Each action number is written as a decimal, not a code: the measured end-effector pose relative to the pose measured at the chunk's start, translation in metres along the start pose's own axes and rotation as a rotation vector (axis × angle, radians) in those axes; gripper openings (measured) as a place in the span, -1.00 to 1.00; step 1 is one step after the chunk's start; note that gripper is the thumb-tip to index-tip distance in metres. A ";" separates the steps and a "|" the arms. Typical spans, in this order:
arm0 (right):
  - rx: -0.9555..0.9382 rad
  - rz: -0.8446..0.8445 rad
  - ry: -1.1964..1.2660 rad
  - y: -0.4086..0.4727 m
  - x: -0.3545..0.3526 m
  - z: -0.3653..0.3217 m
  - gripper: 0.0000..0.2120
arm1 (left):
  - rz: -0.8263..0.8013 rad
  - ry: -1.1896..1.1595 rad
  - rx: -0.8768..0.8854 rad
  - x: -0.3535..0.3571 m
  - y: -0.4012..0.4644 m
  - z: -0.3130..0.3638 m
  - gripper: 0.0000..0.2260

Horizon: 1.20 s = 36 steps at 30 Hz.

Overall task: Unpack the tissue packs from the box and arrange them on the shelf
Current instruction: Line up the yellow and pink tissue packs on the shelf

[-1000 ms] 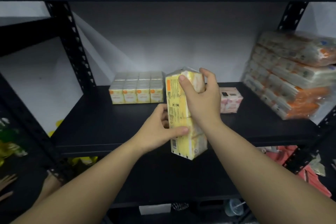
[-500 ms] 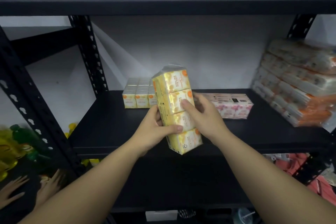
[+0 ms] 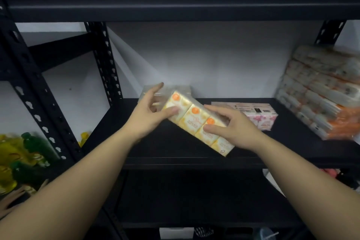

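the yellow tissue pack [image 3: 196, 121] is a long wrapped strip of four small packets, held slantwise over the black shelf [image 3: 175, 148], its far end up and to the left, its near end low and to the right near the shelf's front edge. whether that low end touches the board i cannot tell. the left hand [image 3: 148, 115] holds the far end, thumb across the front and fingers reaching behind. the right hand [image 3: 231, 128] grips the near half, thumb on the front face and fingers curled over the top edge. both hands are closed round it, not spread wide.

it looks light and soft: paper in thin plastic film, so it should give under a squeeze and may bend at the seams between packets. the film looks glossy and could slip. a hold at both ends, as here, seems best for keeping it straight.

just behind the left hand sits a row of similar packs [image 3: 155, 93], mostly hidden. to the right lie pink packs [image 3: 259, 117], and at the far right a tall stack of orange packs [image 3: 319, 93].
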State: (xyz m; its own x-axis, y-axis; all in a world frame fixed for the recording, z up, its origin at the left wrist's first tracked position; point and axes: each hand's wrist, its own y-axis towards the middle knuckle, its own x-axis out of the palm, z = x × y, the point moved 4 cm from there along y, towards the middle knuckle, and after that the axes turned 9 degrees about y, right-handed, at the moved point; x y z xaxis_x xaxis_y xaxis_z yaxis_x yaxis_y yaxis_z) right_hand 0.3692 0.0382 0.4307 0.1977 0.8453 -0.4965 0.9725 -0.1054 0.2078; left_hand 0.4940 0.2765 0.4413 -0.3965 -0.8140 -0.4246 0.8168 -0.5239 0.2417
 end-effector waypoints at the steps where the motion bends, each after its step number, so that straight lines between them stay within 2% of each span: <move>1: -0.006 -0.015 -0.085 0.002 0.001 0.003 -0.42 | -0.040 0.051 0.001 -0.001 -0.002 -0.007 -0.21; 3: 0.000 -0.055 -0.227 0.007 0.010 0.013 -0.39 | -0.114 0.100 -0.018 0.001 -0.010 -0.025 -0.37; 7: -0.048 -0.092 -0.489 0.011 0.042 0.031 -0.25 | -0.144 0.297 -0.066 -0.001 -0.029 -0.073 -0.45; 9: -0.075 -0.067 -0.536 0.016 0.052 0.032 -0.22 | -0.137 0.322 -0.094 -0.004 -0.035 -0.090 -0.50; 13: -0.108 -0.008 -0.534 0.035 0.064 0.024 -0.20 | -0.086 0.338 -0.106 -0.018 -0.031 -0.104 -0.57; 17: -0.091 0.191 -0.565 0.055 0.074 0.027 0.00 | 0.018 0.310 -0.144 -0.034 -0.027 -0.118 -0.58; 21: 0.073 0.331 -0.258 0.055 0.087 0.050 0.10 | 0.056 0.330 -0.173 -0.046 -0.017 -0.127 -0.57; 25: 0.098 0.332 0.055 0.061 0.094 0.060 -0.12 | 0.063 0.354 -0.185 -0.052 -0.003 -0.134 -0.54; 30: 0.138 0.290 0.010 0.073 0.092 0.076 -0.59 | 0.108 0.347 -0.187 -0.058 0.009 -0.143 -0.56; 36: 0.158 0.288 0.063 0.077 0.094 0.079 -0.65 | 0.084 0.348 -0.172 -0.060 0.019 -0.149 -0.56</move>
State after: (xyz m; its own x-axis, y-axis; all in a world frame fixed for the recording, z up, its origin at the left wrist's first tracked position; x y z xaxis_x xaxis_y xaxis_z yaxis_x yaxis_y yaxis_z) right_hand 0.4722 0.0682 0.3334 0.4644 0.7988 -0.3825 0.8856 -0.4207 0.1968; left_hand 0.5963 0.3532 0.3411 -0.1833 -0.7030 -0.6872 0.9104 -0.3851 0.1511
